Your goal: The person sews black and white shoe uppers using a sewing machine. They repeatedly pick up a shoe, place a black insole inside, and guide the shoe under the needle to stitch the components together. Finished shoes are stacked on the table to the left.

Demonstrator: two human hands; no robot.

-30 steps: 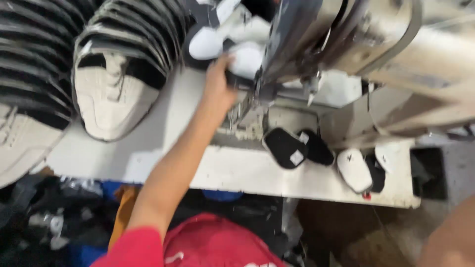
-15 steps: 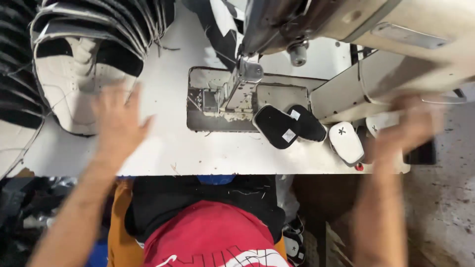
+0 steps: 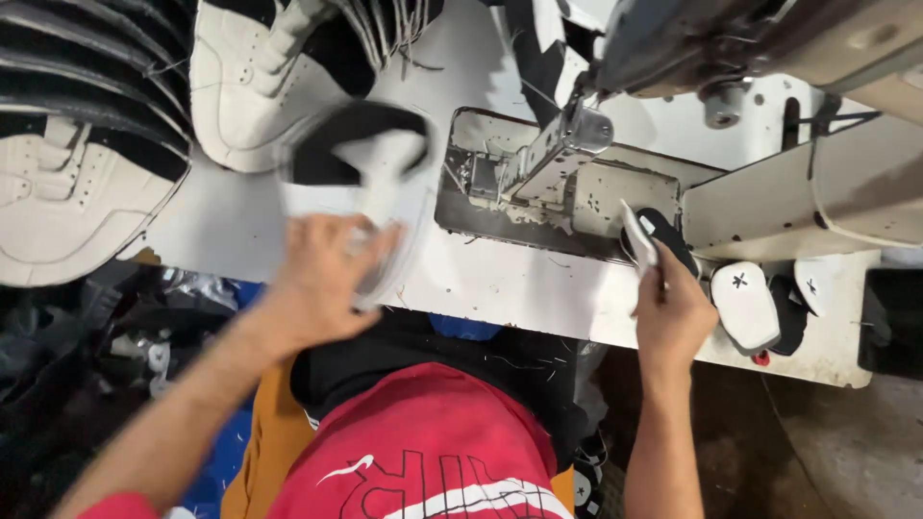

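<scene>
Head view: left hand (image 3: 322, 279) grips a shoe upper (image 3: 361, 192) on the bench (image 3: 500, 284); right hand (image 3: 670, 317) pinches a tongue piece (image 3: 638, 235) upright, nearer the sewing machine (image 3: 567, 144).

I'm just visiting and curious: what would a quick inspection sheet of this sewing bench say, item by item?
Surface: white table, scuffed, with loose thread bits.
Job's things: black-and-white shoe upper, blurred, in the left hand; small white-and-black piece pinched by the right hand, beside the sewing machine.
Clutter: stacks of shoe uppers at the left; small white piece near the right edge.
Grippers: both hands bare, each holding a piece.
Cables: dark cable by the machine body.
Surroundings: person's red shirt below the table; dark scraps on the floor at the left.
</scene>
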